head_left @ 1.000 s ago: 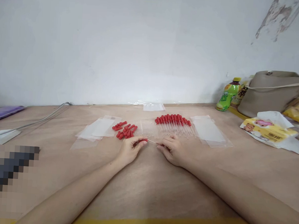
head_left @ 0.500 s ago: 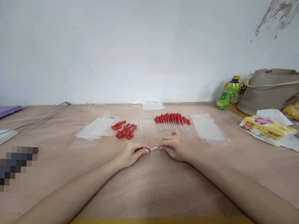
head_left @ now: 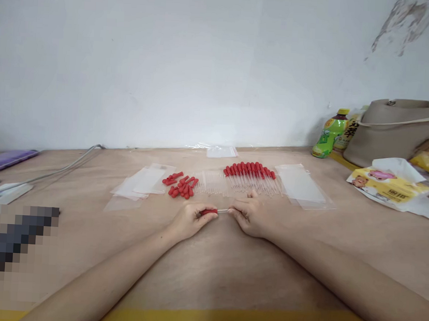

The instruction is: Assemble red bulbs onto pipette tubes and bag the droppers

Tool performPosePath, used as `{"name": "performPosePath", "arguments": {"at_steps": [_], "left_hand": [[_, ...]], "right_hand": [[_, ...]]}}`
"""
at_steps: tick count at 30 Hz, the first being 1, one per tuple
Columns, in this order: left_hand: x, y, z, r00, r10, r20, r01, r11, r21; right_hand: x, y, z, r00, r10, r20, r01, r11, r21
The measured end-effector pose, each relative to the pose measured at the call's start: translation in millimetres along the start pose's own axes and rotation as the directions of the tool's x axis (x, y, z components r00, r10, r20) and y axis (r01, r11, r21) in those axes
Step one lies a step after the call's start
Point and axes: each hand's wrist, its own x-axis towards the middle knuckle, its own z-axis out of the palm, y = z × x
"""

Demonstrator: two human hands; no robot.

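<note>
My left hand (head_left: 192,219) pinches a red rubber bulb (head_left: 209,211) at mid-table. A thin clear tube (head_left: 222,211) runs from the bulb's open end to my right hand (head_left: 249,214), whose fingers are closed on it. Behind my left hand lies a loose pile of red bulbs (head_left: 184,186). Bare clear tubes (head_left: 210,182) lie side by side to the right of that pile. Beyond my right hand, a row of clear tubes with red bulbs (head_left: 250,170) on their far ends fans out.
Clear plastic bags lie at left (head_left: 138,186), right (head_left: 302,184) and by the wall (head_left: 222,152). At the right are a green bottle (head_left: 330,133), a tissue pack (head_left: 391,186) and a beige bag (head_left: 390,132). A cable (head_left: 67,166) and purple packet (head_left: 9,160) lie left.
More of the red bulb shows between the left fingers, and it now lines up with the tube. My right fingers have shifted slightly. The whole view has moved a little.
</note>
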Motion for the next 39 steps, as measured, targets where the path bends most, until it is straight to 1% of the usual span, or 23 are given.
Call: {"name": "performPosePath", "arguments": {"at_steps": [3,7,12,15,17,19,21,23,25,27,29,30,32,35,39], "left_hand": [[-0.7,3.0,-0.6,0.999,0.002,0.035,-0.002,1.0,-0.021],[-1.7,2.5,-0.9,0.998,0.049,0.043,-0.047,0.998,-0.035],[-2.1,-0.2,-0.2,0.994,0.099,0.04,-0.098,0.995,-0.027],[-1.0,-0.2,-0.1,0.996,0.084,0.018,-0.084,0.996,-0.024],[-0.1,-0.9,-0.7,0.998,0.067,0.008,-0.067,0.998,-0.023],[0.8,-3.1,-2.1,0.999,0.05,0.019,-0.05,0.999,-0.014],[1.5,-6.7,-4.0,1.0,0.028,0.012,-0.028,1.0,0.0],[2.1,-10.4,-6.1,1.0,-0.004,-0.018,0.004,1.0,0.025],[2.8,-12.5,-7.8,0.999,-0.021,-0.026,0.022,0.998,0.055],[3.5,-12.0,-9.1,1.0,-0.017,0.017,0.015,0.996,0.093],[4.0,-9.3,-9.9,0.997,-0.003,0.071,-0.006,0.992,0.124],[4.1,-7.8,-10.1,0.996,-0.001,0.091,-0.011,0.991,0.137],[4.2,-5.4,-10.4,0.994,-0.005,0.108,-0.011,0.989,0.147],[3.8,-5.1,-10.4,0.994,-0.004,0.109,-0.011,0.99,0.14],[3.5,-7.6,-10.0,0.994,0.003,0.107,-0.016,0.993,0.118]], "right_hand": [[0.9,-1.9,2.2,0.994,0.07,0.079,-0.076,0.994,0.075],[2.5,-4.0,5.9,0.976,0.099,0.192,-0.135,0.974,0.181],[4.8,-3.4,10.5,0.959,0.144,0.245,-0.209,0.942,0.264],[6.8,-2.2,12.3,0.958,0.134,0.252,-0.21,0.93,0.303],[7.9,-1.9,9.8,0.962,0.106,0.251,-0.176,0.945,0.274],[8.4,-0.6,3.8,0.963,0.065,0.261,-0.124,0.968,0.218],[8.9,4.0,-4.6,0.952,0.057,0.302,-0.122,0.972,0.202],[11.0,13.2,-13.0,0.924,0.115,0.364,-0.221,0.938,0.267],[16.4,26.3,-18.4,0.889,0.238,0.391,-0.377,0.865,0.332],[25.9,40.1,-19.0,0.852,0.406,0.33,-0.503,0.809,0.304],[38.8,51.6,-14.5,0.798,0.559,0.225,-0.597,0.784,0.17],[45.9,55.9,-10.7,0.774,0.608,0.176,-0.628,0.772,0.099],[60.2,61.5,-1.4,0.744,0.658,0.114,-0.663,0.748,0.01],[77.1,65.2,13.0,0.715,0.695,0.072,-0.694,0.719,-0.046],[84.7,66.8,26.3,0.675,0.737,0.033,-0.73,0.673,-0.118]]}}
